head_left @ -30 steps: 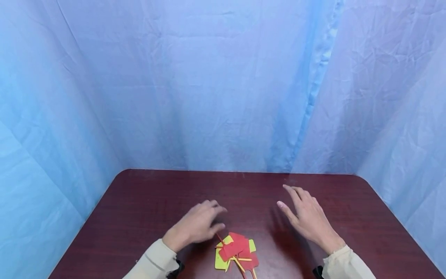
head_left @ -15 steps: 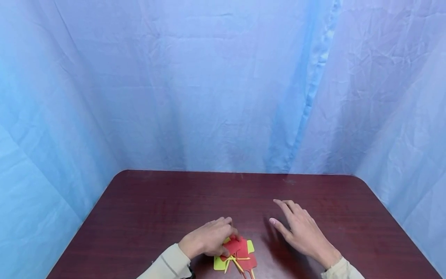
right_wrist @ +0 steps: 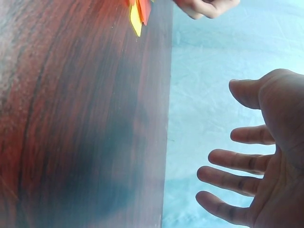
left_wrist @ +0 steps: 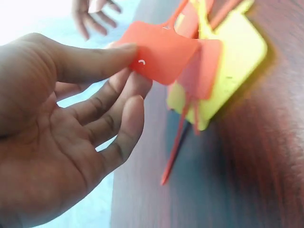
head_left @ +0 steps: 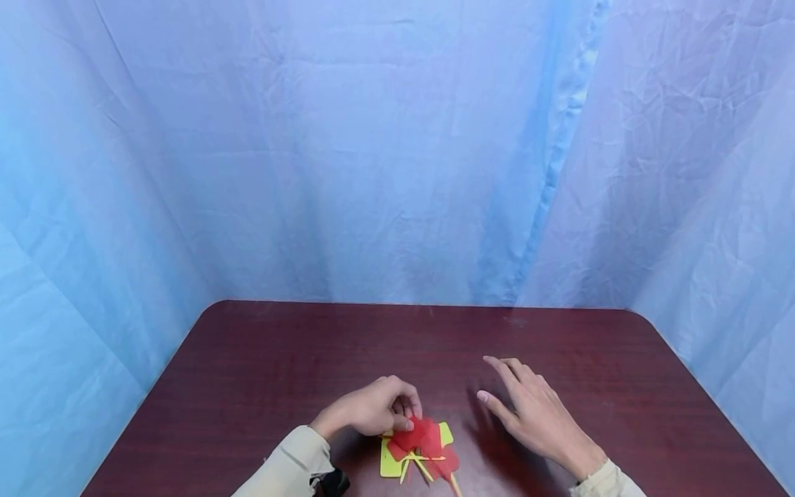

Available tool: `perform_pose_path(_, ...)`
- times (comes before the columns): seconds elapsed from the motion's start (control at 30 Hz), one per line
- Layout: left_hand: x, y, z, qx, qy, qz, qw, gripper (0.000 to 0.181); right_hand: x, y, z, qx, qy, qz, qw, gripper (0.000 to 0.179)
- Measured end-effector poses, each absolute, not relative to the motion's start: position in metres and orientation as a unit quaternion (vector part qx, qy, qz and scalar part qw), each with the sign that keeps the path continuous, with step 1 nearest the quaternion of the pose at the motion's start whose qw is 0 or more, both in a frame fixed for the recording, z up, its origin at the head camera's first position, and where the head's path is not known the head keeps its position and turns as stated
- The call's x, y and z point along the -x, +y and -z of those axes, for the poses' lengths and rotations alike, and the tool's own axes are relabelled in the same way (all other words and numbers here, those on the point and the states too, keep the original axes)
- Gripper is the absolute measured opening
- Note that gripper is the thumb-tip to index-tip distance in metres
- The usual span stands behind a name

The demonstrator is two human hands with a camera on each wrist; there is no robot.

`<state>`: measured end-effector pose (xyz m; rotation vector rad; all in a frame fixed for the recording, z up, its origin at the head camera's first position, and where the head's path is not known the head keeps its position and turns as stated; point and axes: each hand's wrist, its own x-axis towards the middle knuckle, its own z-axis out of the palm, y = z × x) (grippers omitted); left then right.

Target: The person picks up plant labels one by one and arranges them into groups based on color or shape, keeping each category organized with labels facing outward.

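Observation:
At the front middle of the table lies a small heap of flat plastic tags with thin tails, red and yellow. My left hand pinches one red tag at its edge between thumb and forefinger, the other fingers loosely bent. In the left wrist view this tag overlaps another red tag and a yellow tag behind it. Its tail runs up out of that view. To the right of the heap, my right hand hovers over the table, fingers spread and holding nothing.
The dark red-brown wooden table has rounded far corners. Pale blue curtains hang behind it and along both sides.
My left hand has come right and down to the heap and taken hold of the red tag, its edge now lifted. My right hand has moved slightly left and down, still spread.

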<state>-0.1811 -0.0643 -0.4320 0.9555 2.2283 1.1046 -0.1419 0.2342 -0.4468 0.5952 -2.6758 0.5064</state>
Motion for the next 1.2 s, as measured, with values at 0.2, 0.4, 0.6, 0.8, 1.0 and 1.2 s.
perform_pose_path(0.2, 0.193, -0.076, 0.426, -0.312, 0.788, -0.489, 0.207, 0.008, 0.140, 0.235, 0.446, -0.206, -0.948, -0.180, 0.162, 0.055)
perform_pose_path(0.4, 0.213, -0.091, 0.423, -0.289, 0.820, -0.474, 0.141, 0.011, 0.140, 0.236, 0.446, -0.197, -0.952, -0.183, 0.144, 0.056)
perform_pose_path(0.6, 0.242, -0.101, 0.428, -0.214, 0.856, -0.461, 0.094, 0.017, 0.140, 0.236, 0.448, -0.193, -0.954, -0.186, 0.133, 0.056)
perform_pose_path(0.8, 0.268, -0.103, 0.436, -0.109, 0.903, -0.413, 0.054, 0.019, 0.139, 0.233, 0.452, -0.193, -0.956, -0.185, 0.124, 0.057)
perform_pose_path(1.0, 0.283, -0.107, 0.448, -0.061, 0.919, -0.389, 0.038, 0.020, 0.139, 0.227, 0.453, -0.187, -0.960, -0.190, 0.090, 0.057)
perform_pose_path(1.2, 0.285, -0.111, 0.458, -0.065, 0.927, -0.370, 0.008, 0.025, 0.138, 0.223, 0.454, -0.186, -0.962, -0.187, 0.068, 0.058)
